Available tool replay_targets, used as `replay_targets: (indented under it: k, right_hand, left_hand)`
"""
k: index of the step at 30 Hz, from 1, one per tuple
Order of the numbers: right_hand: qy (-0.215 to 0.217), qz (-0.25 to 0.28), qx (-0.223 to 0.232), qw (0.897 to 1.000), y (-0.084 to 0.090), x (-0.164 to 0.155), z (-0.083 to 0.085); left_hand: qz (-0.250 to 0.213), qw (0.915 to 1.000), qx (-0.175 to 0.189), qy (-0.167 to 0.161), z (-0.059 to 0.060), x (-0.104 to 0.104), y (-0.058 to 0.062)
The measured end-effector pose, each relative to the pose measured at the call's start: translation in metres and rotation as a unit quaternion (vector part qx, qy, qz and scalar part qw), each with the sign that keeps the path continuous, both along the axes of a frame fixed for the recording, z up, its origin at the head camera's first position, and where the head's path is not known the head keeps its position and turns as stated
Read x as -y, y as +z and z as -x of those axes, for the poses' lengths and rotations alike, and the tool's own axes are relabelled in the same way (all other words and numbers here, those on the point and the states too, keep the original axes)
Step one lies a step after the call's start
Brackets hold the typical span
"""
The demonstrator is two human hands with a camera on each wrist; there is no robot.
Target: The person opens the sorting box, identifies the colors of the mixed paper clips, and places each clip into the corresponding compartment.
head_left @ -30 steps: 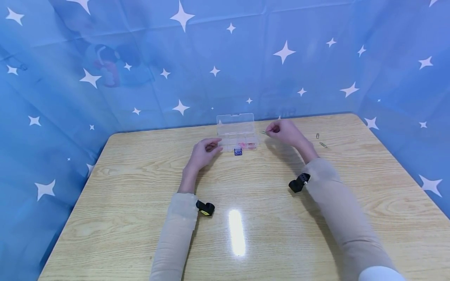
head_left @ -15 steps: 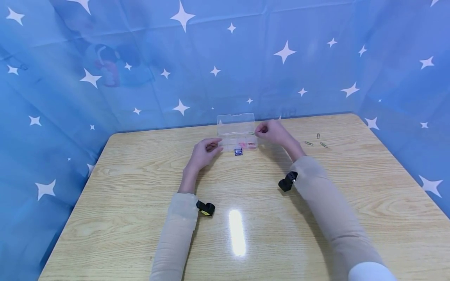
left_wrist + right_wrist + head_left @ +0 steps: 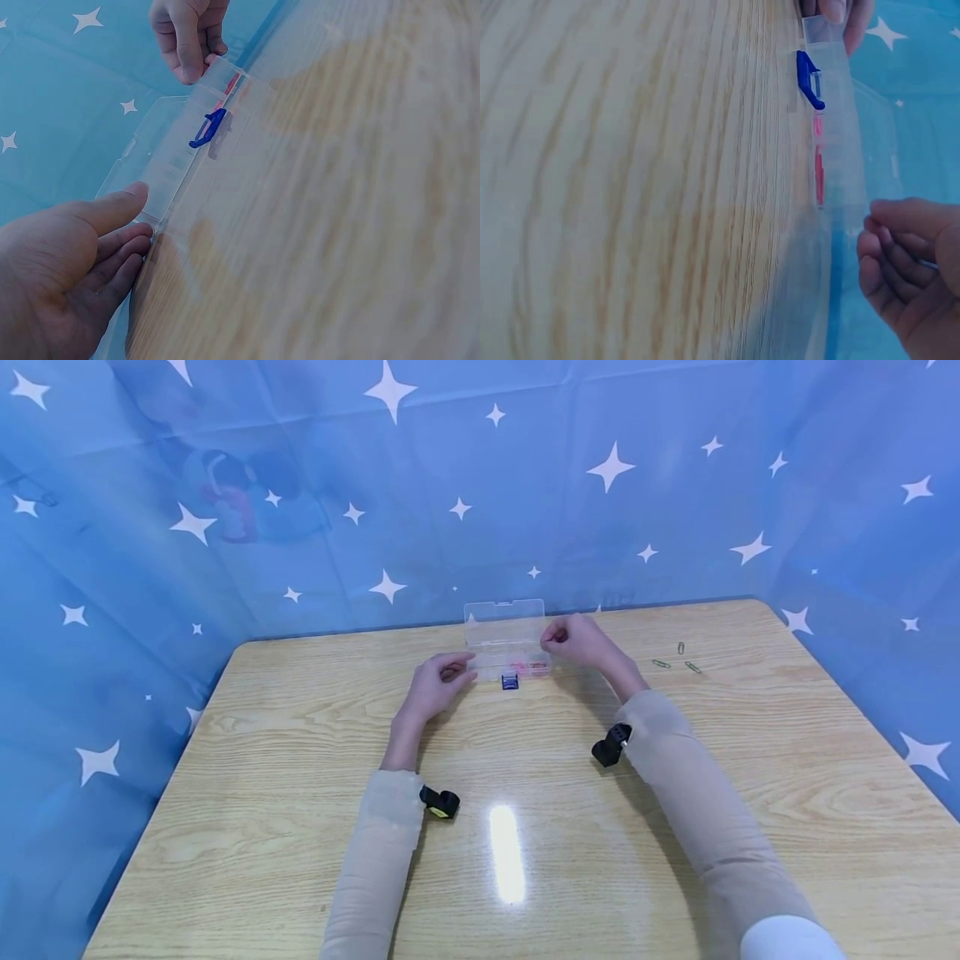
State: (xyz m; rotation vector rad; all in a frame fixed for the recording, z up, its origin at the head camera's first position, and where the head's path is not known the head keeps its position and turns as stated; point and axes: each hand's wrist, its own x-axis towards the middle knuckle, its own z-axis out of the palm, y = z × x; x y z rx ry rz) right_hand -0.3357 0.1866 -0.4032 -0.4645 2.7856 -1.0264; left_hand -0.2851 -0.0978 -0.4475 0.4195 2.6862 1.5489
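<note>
Three paper clips [image 3: 678, 657] lie loose on the table [image 3: 525, 827], well to the right of the clear plastic box [image 3: 507, 652], so by my reading the gathering is only partly done: pink clips [image 3: 818, 166] already sit in the box's right-hand compartments, and those three are left. The box stands near the table's far edge, lid tipped back toward the blue star-printed curtain [image 3: 300, 485], its blue latch [image 3: 208, 128] hanging at the front wall.

The right hand [image 3: 576, 639] is over the box's right end with fingers curled in; a thin glint among them in the right wrist view may be a clip, but I cannot tell for sure. The left hand [image 3: 438, 681] rests relaxed on the table, thumb touching the box's left end, steadying it.

Room is tight only behind, where the curtain rises just past the lid. To the right, bare tabletop runs from the box to the loose clips and on to the rounded corner; the near half is wide open.
</note>
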Motion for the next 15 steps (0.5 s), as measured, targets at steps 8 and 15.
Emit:
replay_targets:
  k: [8,15]
  right_hand:
    - [0.011,0.006,-0.002,1.000,-0.001,-0.004,0.000]
    - [0.006,0.024,-0.014,1.000,0.001,-0.016,-0.005]
  left_hand:
    - [-0.003,1.0000,0.006,0.000,-0.001,0.001,0.000]
    - [-0.008,0.9999,0.005,-0.004,0.000,0.000,0.001]
